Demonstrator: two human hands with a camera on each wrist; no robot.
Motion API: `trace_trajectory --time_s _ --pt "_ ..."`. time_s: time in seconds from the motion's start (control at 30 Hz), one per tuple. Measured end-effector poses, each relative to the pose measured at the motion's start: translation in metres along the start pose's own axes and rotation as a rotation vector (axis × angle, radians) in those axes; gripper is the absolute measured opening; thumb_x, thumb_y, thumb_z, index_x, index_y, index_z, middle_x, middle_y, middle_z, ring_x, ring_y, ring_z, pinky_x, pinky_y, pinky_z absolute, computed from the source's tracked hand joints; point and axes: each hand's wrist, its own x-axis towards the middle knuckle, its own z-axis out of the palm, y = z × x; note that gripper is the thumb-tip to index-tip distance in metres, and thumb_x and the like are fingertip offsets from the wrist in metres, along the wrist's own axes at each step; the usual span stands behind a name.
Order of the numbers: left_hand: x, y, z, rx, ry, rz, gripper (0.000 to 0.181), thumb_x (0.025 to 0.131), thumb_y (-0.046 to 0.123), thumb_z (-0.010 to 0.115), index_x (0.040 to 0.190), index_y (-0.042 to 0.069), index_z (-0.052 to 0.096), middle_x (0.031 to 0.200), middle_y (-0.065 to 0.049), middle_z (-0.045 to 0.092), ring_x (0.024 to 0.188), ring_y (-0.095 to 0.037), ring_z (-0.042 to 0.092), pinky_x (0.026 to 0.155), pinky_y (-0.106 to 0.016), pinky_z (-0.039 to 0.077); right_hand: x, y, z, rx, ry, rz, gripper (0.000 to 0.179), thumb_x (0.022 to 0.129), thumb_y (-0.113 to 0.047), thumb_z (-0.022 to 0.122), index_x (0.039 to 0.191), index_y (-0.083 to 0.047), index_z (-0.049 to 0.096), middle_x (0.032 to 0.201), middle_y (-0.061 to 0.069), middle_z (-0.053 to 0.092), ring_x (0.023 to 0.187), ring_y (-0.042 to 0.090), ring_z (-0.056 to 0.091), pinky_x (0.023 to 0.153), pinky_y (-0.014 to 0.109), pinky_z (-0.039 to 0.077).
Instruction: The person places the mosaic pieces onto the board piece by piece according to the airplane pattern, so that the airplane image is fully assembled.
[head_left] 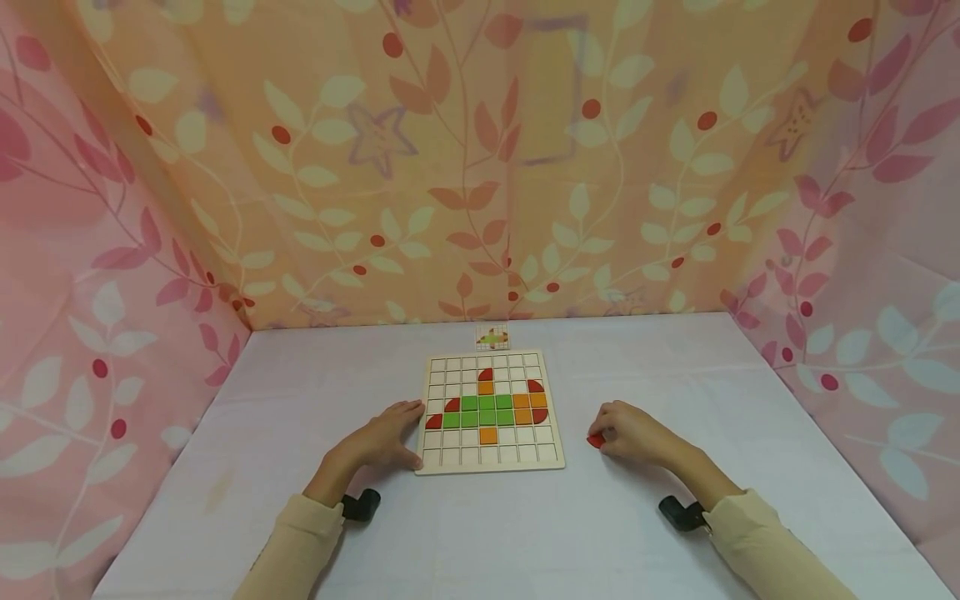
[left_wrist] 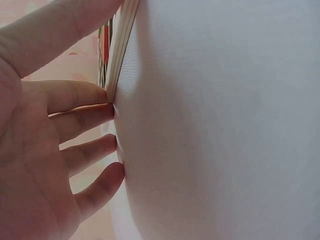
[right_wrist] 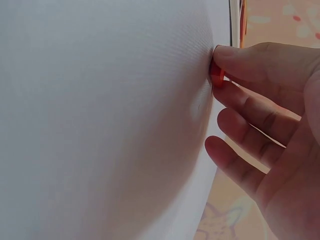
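Note:
A square wooden grid board lies on the table with green, orange and red flat pieces set in its cells. My left hand rests at the board's left edge, its fingers extended; in the left wrist view the thumb and index finger reach the board's side and the other fingertips meet the tabletop. To the right of the board, my right hand pinches a small red piece between thumb and index finger, low at the white cloth. Most of that piece is hidden by the fingers.
Behind the board lies a small card printed with a similar coloured figure on a grid. White cloth covers the table. Leaf-patterned curtains stand at the back and both sides. A black wrist device sits on each arm.

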Motion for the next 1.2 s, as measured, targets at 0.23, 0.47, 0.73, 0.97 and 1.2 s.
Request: trace_trajectory --time_s 0.23,0.47,0.73,0.97,1.2 --pt "0.0 0.001 0.001 0.012 -0.005 -0.011 0.096 0.071 0.025 0.086 0.15 0.004 0.036 0.159 -0.012 0.032 0.149 -0.035 0.021 0.117 -0.061 0.023 -0.001 -0.001 0.0 0.001 0.025 -0.013 0.017 0.077 -0.006 0.078 0.093 -0.009 0.077 0.086 -0.006 0.06 0.08 0.007 0.048 0.069 0.023 0.047" --pt "0.0 -0.002 0.002 0.008 -0.008 -0.009 0.095 0.072 0.026 0.086 0.15 0.004 0.036 0.159 -0.011 0.032 0.149 -0.035 0.021 0.117 -0.061 0.022 0.002 -0.002 0.003 0.018 0.07 -0.062 0.018 0.078 -0.01 0.078 0.096 -0.009 0.076 0.087 -0.006 0.061 0.08 0.008 0.05 0.07 0.023 0.047" --pt "0.001 -0.002 0.001 0.008 -0.014 -0.009 0.095 0.072 0.026 0.086 0.15 0.005 0.036 0.159 -0.011 0.031 0.15 -0.035 0.02 0.117 -0.063 0.021 0.011 -0.018 0.004 0.049 0.105 -0.057 0.018 0.08 -0.012 0.076 0.098 -0.009 0.077 0.087 -0.006 0.062 0.082 0.009 0.051 0.072 0.024 0.047" --pt "0.001 -0.002 -0.001 0.019 -0.009 0.001 0.095 0.071 0.025 0.086 0.149 0.003 0.037 0.159 -0.013 0.032 0.149 -0.037 0.021 0.116 -0.064 0.022 0.021 -0.03 0.006 0.076 0.115 -0.071 0.019 0.08 -0.011 0.076 0.099 -0.008 0.077 0.087 -0.005 0.064 0.082 0.012 0.051 0.072 0.025 0.046" --pt "0.0 -0.001 -0.001 0.024 -0.003 0.008 0.095 0.071 0.024 0.086 0.149 0.003 0.037 0.158 -0.014 0.033 0.149 -0.037 0.022 0.115 -0.065 0.022 0.033 -0.043 0.009 0.107 0.117 -0.056 0.02 0.08 -0.014 0.077 0.1 -0.01 0.077 0.088 -0.004 0.064 0.082 0.011 0.049 0.071 0.024 0.045"
